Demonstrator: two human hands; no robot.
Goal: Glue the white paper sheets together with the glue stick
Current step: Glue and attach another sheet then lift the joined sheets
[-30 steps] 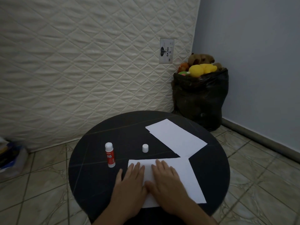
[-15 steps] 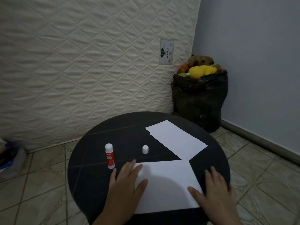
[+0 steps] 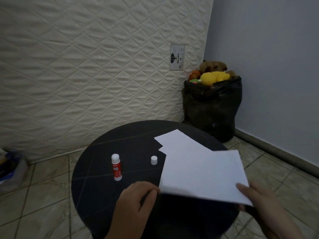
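Observation:
A white paper sheet [image 3: 202, 173] is lifted off the round black table [image 3: 96, 169], tilted toward the right. My right hand [image 3: 257, 199] pinches its near right corner. My left hand [image 3: 136, 202] touches its near left corner with the fingertips. More white sheets [image 3: 179, 141] lie flat at the table's far right, partly hidden by the raised sheet. A red and white glue stick [image 3: 116, 167] stands uncapped at the left of the table. Its small white cap [image 3: 154, 160] stands apart, to its right.
A quilted mattress [image 3: 86, 66] leans upright behind the table. A black bag [image 3: 212, 107] filled with soft toys stands in the corner at the back right. Tiled floor surrounds the table, and some clutter [image 3: 10, 168] sits at the far left.
Both hands were pressing the near sheet flat on the table, then slid apart to its corners. Now the sheet is raised off the table and carried to the right.

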